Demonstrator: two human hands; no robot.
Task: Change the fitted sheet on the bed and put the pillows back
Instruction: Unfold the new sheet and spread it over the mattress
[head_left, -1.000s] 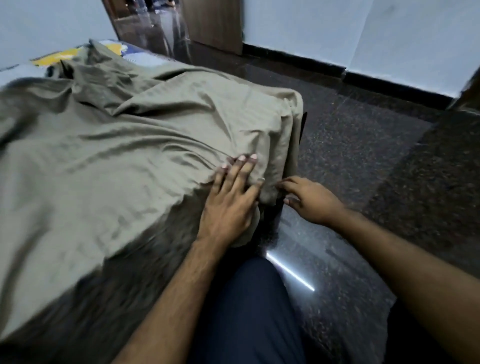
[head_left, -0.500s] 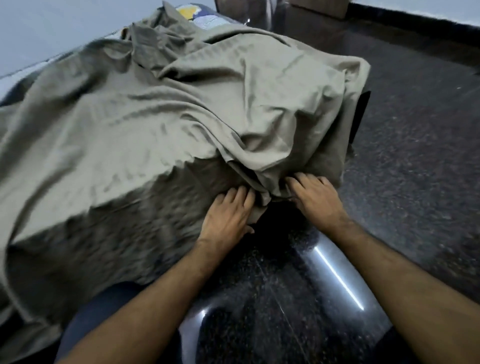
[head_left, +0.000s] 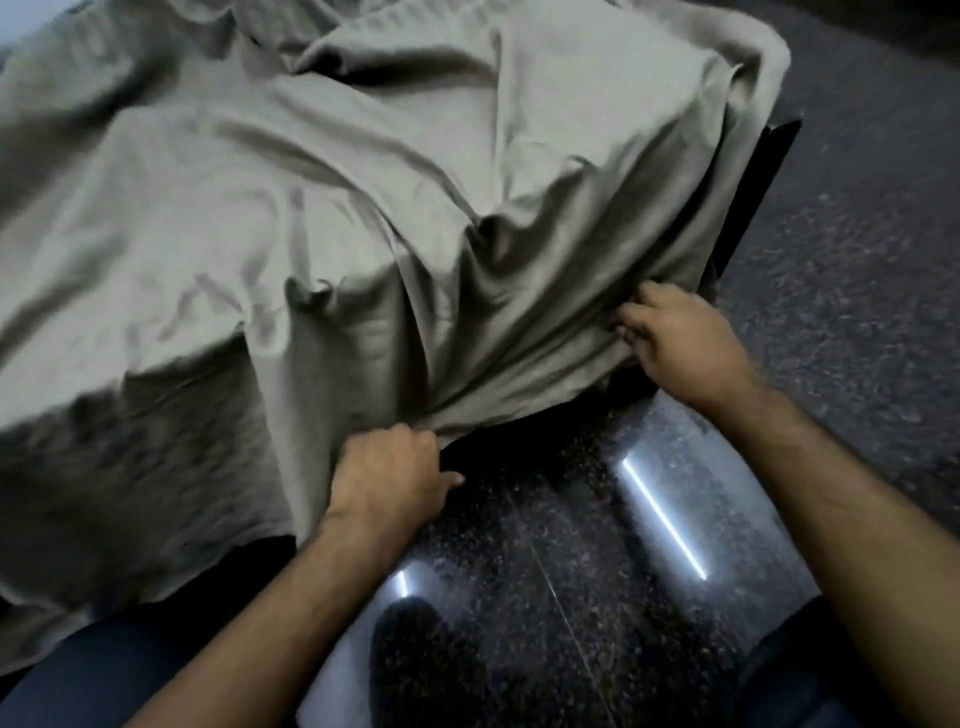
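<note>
So I'm down at the corner of the bed (head_left: 763, 171) with the olive-green fitted sheet (head_left: 322, 208) draped all over the top, wrinkled and bunched, hanging loose down the side facing me. My left hand (head_left: 387, 480) is at the bottom hem of the sheet, fingers (head_left: 410, 441) curled tight around a gathered bit of the edge, thumb sticking out toward the right. My right hand (head_left: 680, 345) is up at the corner itself, fingers (head_left: 631, 317) curled in and pinching the fabric where it wraps round the end of the mattress. The cloth is stretched in a taut fold between my two hands. The dark frame of the bed peeks out just beyond the corner on the right. Below me is the dark speckled floor (head_left: 857, 291), shiny, with a couple of bright light streaks reflected in it. My knees in dark blue trousers (head_left: 93, 670) are at the bottom of the view. Whole thing's a bit blurry tbh.
</note>
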